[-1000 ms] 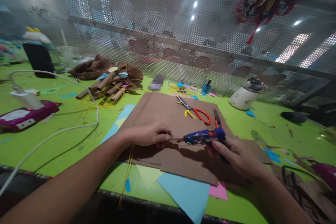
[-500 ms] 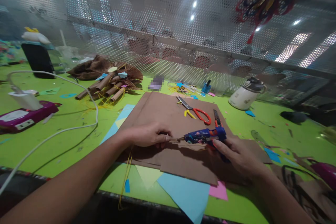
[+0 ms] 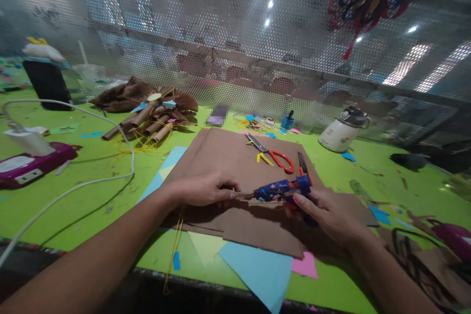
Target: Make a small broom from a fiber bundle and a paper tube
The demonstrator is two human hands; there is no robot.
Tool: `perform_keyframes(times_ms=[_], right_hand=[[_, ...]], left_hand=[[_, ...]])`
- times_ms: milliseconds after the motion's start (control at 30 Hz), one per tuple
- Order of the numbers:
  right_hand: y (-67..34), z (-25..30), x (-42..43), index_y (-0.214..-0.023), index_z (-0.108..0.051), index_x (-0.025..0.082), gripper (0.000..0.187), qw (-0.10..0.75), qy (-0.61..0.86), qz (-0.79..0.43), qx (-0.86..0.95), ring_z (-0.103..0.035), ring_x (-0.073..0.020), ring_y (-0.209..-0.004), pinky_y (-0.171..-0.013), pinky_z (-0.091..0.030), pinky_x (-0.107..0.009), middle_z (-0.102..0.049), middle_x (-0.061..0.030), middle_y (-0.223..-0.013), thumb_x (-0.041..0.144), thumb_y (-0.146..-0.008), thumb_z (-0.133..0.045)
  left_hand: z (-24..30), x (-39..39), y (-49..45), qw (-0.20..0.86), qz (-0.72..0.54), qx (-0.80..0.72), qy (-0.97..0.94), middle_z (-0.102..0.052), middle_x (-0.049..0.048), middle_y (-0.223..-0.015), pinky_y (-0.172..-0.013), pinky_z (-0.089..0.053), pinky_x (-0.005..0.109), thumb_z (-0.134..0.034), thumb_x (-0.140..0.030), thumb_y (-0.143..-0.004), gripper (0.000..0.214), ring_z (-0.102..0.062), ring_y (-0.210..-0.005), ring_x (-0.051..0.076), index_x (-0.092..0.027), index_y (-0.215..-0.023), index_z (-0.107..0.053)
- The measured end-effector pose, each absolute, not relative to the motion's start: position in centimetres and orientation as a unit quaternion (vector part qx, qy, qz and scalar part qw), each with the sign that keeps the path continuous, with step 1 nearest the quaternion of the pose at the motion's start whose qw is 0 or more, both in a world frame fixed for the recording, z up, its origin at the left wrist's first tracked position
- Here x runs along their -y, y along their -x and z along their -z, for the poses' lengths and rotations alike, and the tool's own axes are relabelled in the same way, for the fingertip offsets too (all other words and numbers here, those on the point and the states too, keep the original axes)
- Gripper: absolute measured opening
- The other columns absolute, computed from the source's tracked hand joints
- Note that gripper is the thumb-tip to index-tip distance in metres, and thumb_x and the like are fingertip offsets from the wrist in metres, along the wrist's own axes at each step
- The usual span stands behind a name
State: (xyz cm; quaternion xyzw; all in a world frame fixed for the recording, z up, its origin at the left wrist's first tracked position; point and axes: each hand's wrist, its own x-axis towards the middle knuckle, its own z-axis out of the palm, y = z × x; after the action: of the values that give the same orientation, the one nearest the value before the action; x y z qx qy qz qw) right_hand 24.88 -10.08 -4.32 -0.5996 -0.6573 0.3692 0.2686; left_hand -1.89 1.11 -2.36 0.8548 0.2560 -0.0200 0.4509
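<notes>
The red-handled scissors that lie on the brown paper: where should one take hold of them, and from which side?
Grip the scissors by the red handle loops, coming from the near right. They lie flat on the brown paper, blades pointing away to the far left.

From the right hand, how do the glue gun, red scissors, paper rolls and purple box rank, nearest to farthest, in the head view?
1. Glue gun, held in the right hand.
2. Red scissors, ahead on the brown paper.
3. Paper rolls, far left, behind.
4. Purple box, left edge.
</notes>
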Motion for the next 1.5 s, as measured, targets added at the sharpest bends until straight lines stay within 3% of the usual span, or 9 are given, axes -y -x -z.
perform_keyframes(times_ms=[367,667,1000,1133,1267,1500], right_hand=[[-24.9,4.4,10.1,-0.078,-0.064,0.013,0.049,0.297,0.592,-0.42,0.621,-0.053,-0.0133,-0.061,-0.054,-0.04,-0.023,-0.064,-0.0048,-0.071,0.056,-0.089,-0.042],[-26.3,4.3,10.0,-0.077,-0.066,0.014,0.05,0.266,0.611,-0.371,0.647,-0.052,-0.013,-0.058,-0.052,-0.038,-0.023,-0.063,-0.004,-0.067,0.056,-0.089,-0.042],[-26.6,5.5,9.8,-0.081,-0.066,0.014,0.046,0.326,0.592,-0.468,0.569,-0.056,-0.0143,-0.06,-0.054,-0.04,-0.023,-0.065,-0.005,-0.069,0.057,-0.085,-0.049],[-26.6,5.4,9.8,-0.079,-0.066,0.015,0.046,0.306,0.597,-0.444,0.594,-0.054,-0.0129,-0.058,-0.052,-0.038,-0.022,-0.064,-0.004,-0.068,0.056,-0.086,-0.047],[-26.4,4.7,10.0,-0.077,-0.066,0.015,0.047,0.267,0.607,-0.401,0.633,-0.053,-0.0132,-0.059,-0.053,-0.037,-0.023,-0.064,-0.0038,-0.069,0.057,-0.086,-0.046],[-25.9,4.5,10.2,-0.07,-0.062,0.016,0.05,0.265,0.621,-0.343,0.653,-0.049,-0.0125,-0.055,-0.047,-0.034,-0.022,-0.06,-0.0026,-0.064,0.059,-0.086,-0.043]], left_hand=[[2.7,-1.2,2.0,0.472,0.017,-0.241,-0.848,-0.056,0.0006,-0.071,-0.062,-0.04,0.024,-0.042,-0.041,-0.089,0.032,-0.051,-0.066,0.014,-0.015,-0.098,-0.059],[2.8,-1.5,2.1,0.483,0.017,-0.237,-0.843,-0.056,0.0005,-0.07,-0.062,-0.041,0.024,-0.043,-0.042,-0.088,0.033,-0.052,-0.066,0.014,-0.014,-0.096,-0.06],[2.8,-1.4,2.0,0.455,-0.002,-0.206,-0.866,-0.063,0.0016,-0.077,-0.063,-0.04,0.023,-0.051,-0.035,-0.084,0.028,-0.054,-0.07,0.014,-0.015,-0.1,-0.063],[2.8,-1.2,1.9,0.412,-0.009,-0.236,-0.88,-0.065,0.0011,-0.085,-0.064,-0.039,0.022,-0.058,-0.033,-0.08,0.027,-0.055,-0.074,0.015,-0.019,-0.102,-0.064],[3.0,-1.1,1.9,0.359,-0.001,-0.267,-0.894,-0.066,0.0004,-0.08,-0.061,-0.037,0.022,-0.06,-0.034,-0.078,0.025,-0.054,-0.07,0.014,-0.019,-0.097,-0.066],[3.2,-1.1,1.9,0.358,-0.01,-0.251,-0.899,-0.067,0.0017,-0.076,-0.059,-0.037,0.023,-0.055,-0.036,-0.082,0.026,-0.054,-0.066,0.014,-0.018,-0.096,-0.069]])
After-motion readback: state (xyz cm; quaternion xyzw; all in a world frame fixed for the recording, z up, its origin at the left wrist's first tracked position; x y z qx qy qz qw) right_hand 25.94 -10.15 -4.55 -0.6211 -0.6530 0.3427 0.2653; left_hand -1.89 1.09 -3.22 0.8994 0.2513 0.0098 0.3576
